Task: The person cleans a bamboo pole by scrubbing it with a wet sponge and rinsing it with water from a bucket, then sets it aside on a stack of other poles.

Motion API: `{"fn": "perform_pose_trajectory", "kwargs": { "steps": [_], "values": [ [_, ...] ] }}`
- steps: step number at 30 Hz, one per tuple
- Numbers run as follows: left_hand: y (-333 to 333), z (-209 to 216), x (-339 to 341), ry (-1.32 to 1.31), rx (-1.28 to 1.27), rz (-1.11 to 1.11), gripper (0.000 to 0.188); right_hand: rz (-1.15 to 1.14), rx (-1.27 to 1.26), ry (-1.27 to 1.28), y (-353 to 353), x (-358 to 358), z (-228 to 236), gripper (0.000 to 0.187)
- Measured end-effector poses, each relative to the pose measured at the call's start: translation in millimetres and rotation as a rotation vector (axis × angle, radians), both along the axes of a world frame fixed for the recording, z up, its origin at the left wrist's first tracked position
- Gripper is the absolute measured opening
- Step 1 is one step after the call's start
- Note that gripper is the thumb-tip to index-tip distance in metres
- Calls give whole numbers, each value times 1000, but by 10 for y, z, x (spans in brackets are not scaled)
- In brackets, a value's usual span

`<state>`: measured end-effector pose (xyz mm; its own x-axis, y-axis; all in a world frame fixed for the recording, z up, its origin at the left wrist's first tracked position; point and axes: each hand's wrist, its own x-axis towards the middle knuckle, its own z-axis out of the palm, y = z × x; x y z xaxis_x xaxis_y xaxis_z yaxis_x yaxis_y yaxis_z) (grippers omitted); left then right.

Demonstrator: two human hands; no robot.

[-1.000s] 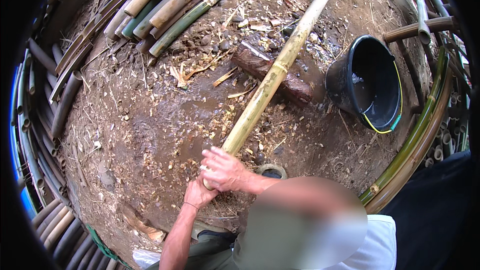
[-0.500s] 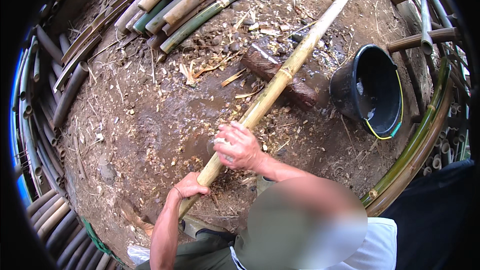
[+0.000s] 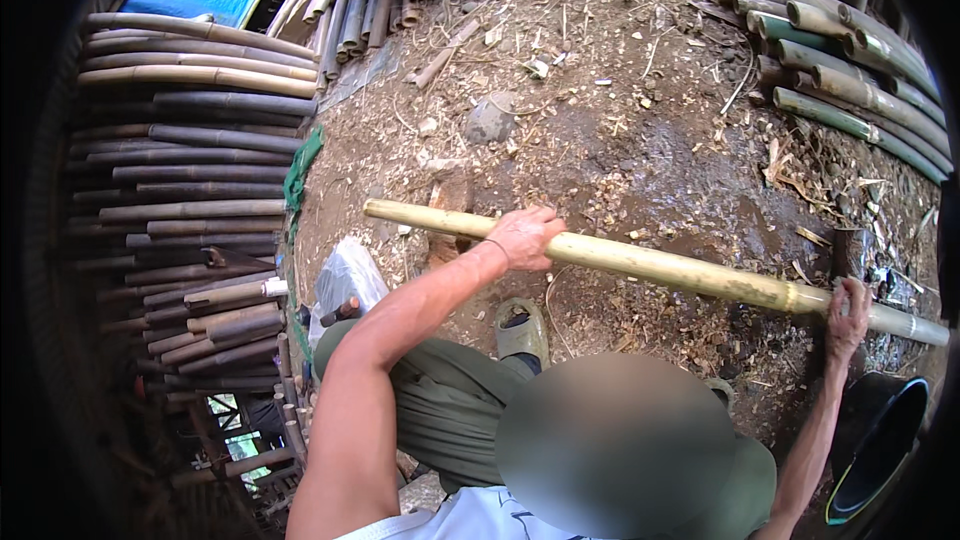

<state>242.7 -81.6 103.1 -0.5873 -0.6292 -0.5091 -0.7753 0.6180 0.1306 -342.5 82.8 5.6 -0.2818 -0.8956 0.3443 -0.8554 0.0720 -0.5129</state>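
A long, pale yellow bamboo pole (image 3: pixel 680 270) lies crosswise in front of me, its near end at the left and the rest running to the right edge. My left hand (image 3: pixel 525 238) is closed over it, a short way in from the left end. Farther along, beside a node, my right hand (image 3: pixel 849 318) has its fingers wrapped round the pole. Whether anything sits between that palm and the pole is hidden. Under the pole's right part stands a wet dark log (image 3: pixel 850 252), partly covered.
A black bucket (image 3: pixel 880 440) stands at the lower right. Stacked bamboo poles (image 3: pixel 215 130) fill the left side, and more bamboo (image 3: pixel 850 70) lies at the upper right. A clear plastic bag (image 3: pixel 347 280) is near my knee. Wood chips and a stone (image 3: pixel 490 118) lie on the dirt.
My view has turned left, and the pole now runs more crosswise. My right hand has slid away from my left, toward the pole's far part. My left hand sits farther from the near end.
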Motion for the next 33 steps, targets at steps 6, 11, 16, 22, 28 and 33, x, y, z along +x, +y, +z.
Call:
{"fn": "perform_pose_trajectory", "kwargs": {
  "steps": [6, 11, 16, 22, 28, 33],
  "values": [
    [-49, -381, 149, -604, 89, 55, 72, -171, -99, 177, 177, -239, 1156, 11],
    [254, -150, -1133, -56, -21, -90, 98, -884, 176, 293, 1618, -1632, 1639, 25],
    [506, -488, -2524, 201, 55, -151, 80, -1081, 778, -156, 3110, -2195, 359, 69],
    [451, -521, -2448, 15, 178, 14, 57, -630, 1047, -820, 2366, -1748, 494, 53],
    [483, -579, -1776, 261, 28, 1, 57, -397, -176, -1483, 2214, -1505, 1475, 58],
    [532, -513, -1774, 105, 1, 107, 56, -335, -85, -1146, 1129, -1093, 1662, 50]
  ]
}}
